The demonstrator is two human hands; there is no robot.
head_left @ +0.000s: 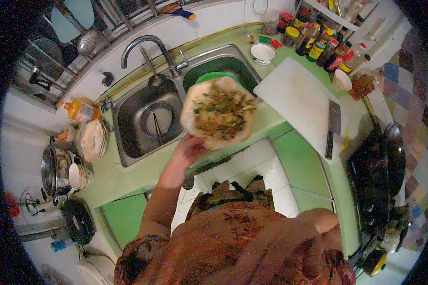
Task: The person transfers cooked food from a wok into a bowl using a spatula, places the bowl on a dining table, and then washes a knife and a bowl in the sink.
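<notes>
My left hand (193, 149) grips the near edge of a pale, angular plate (188, 113). Chopped food with bits of green (224, 114) is heaped on it, slightly blurred. The plate is up in front of me, over the front of the double steel sink (128, 155). Behind it shows part of a green rim (217, 75) in the right basin; the rest is hidden. Only the upper part of my right arm (326, 222) appears, bent at my side, and my right hand is out of view.
In the left basin, chopsticks (157, 128) lie across a round metal dish (142, 121). A cleaver (332, 124) rests on the white cutting board (296, 96) to the right. Near it stand an enamel bowl (263, 53) and several sauce bottles (317, 50). Stacked plates (92, 140) sit left.
</notes>
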